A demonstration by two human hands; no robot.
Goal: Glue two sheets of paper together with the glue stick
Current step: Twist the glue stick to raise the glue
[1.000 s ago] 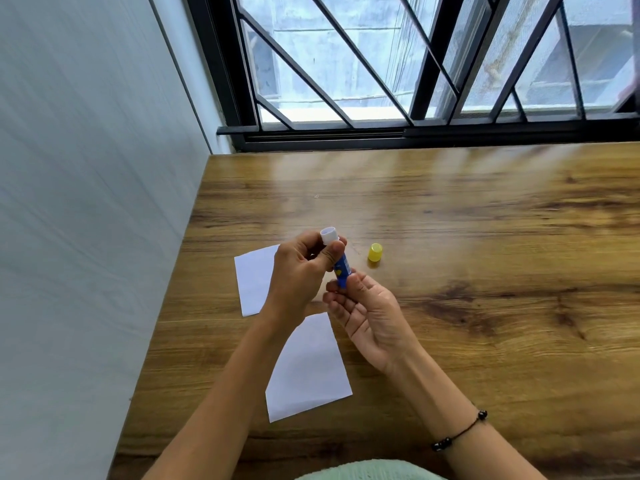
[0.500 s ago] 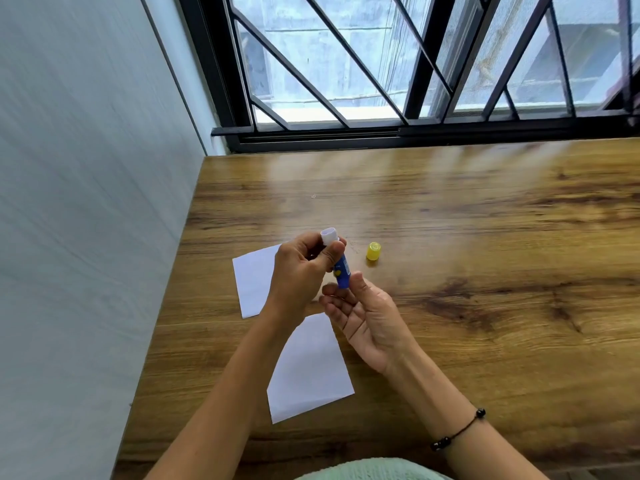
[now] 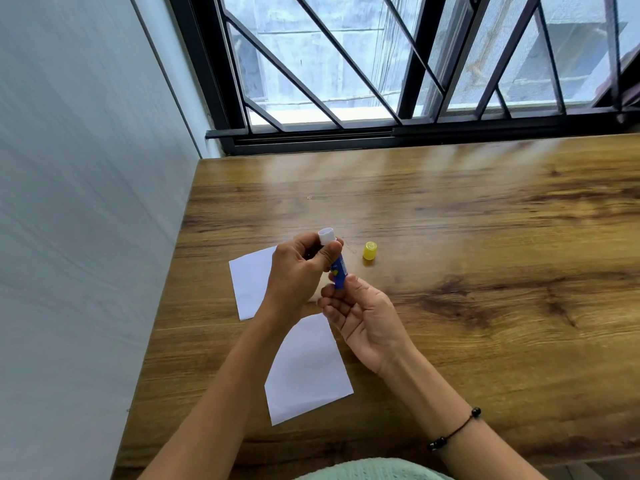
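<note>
Holding steady across the last second, the scene is logged almost unchanged: the glue stick (image 3: 338, 270) is kept upright between both hands above the bench (image 3: 485, 271), with only the camera view shifted slightly.

Item 1, glue stick: blue barrel, white open collar at the top, yellow cap (image 3: 369, 250) already removed and stood on the bench just to the right, apart from the hands. No glue is seen raised above the collar, so the twisting-up step is judged to be in hand and no glue yet applied.

Item 2, left hand (image 3: 298, 271): raised over the far sheet, fingers curled around the upper barrel, thumb pressed across its front just below the collar.

Item 3, right hand (image 3: 363, 313): palm turned upward, thumb (image 3: 356, 289) and fingertips closed narrowly on the base of the barrel, as for turning the knob; the remaining fingers are loosely curled beneath. A black beaded bracelet (image 3: 457, 432) is worn on the wrist.

Item 4, far paper sheet (image 3: 251, 282): white, flat on the bench, partly hidden behind the left hand.

Item 5, near paper sheet (image 3: 306, 372): white, flat, lying below the forearms, its far corner close to the first sheet; whether the two touch cannot be told.

Both sheets are recorded as separate and unglued; most of the task is judged outstanding.
</note>
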